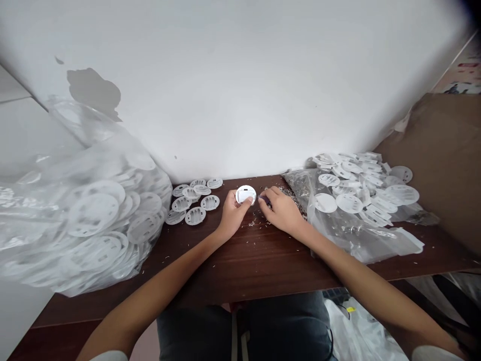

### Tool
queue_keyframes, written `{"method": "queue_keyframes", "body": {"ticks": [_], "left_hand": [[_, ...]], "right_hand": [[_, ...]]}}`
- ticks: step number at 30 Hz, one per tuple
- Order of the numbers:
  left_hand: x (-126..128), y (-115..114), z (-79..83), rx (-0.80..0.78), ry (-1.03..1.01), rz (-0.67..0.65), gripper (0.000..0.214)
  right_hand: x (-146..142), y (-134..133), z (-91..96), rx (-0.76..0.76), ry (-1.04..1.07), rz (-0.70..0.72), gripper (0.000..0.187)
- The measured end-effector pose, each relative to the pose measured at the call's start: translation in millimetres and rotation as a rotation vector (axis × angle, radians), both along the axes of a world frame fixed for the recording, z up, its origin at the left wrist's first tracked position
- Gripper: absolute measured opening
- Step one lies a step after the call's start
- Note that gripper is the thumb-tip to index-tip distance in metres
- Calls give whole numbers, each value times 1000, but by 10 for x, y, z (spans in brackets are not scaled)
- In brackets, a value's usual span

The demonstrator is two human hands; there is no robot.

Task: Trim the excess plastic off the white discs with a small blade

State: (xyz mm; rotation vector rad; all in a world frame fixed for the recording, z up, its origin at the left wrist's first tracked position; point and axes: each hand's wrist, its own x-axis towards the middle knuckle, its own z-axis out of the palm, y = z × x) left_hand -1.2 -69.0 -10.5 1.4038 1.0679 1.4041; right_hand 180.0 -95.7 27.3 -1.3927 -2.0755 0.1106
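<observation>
Left hand (233, 213): thumb and fingertips pinch the near edge of a white disc (245, 194), holding it tilted just off the table (244, 265), far centre.
Right hand (284, 213): just right of the disc, fingers curled and drawn together at a small dark piece (264, 200). Cannot tell whether the piece is truly gripped or only touched.
Disc position: between the two hands, close to the wall (240, 100), plain face towards the camera.
Loose bits (290, 193): scatter of tiny grey pieces spilling from an open bag mouth, touching the right hand's far side; crumbs of the same on the wood near both hands.
Slotted discs (193, 202): small flat group left of the left hand, slotted faces up.
Big clear bag (93, 220): far left, bulging with discs.
Right pile (356, 188): more discs heaped on crumpled plastic, beside a cardboard box (443, 155).
Step in hand (judgement): a small piece being brought to the single disc, one hand steadying, the other doing the fine work.
What the next move calls for (judgement): disc kept still and angled, a tight fingertip pinch on the piece, careful aim at the disc's edge.
</observation>
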Motion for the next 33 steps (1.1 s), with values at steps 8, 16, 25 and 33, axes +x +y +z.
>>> {"method": "queue_keyframes", "body": {"ticks": [8,16,25,33], "left_hand": [[-37,-16,9,31,142,56,38],[-107,-142,123,523,649,64,12],[-226,-82,176,975,865,154,20],[-112,-215,158,848,870,68,55]], "right_hand": [[46,65,5,-2,248,35,16],[49,61,86,-279,657,169,34],[22,10,101,-729,986,314,42],[18,50,47,-621,968,225,38]]}}
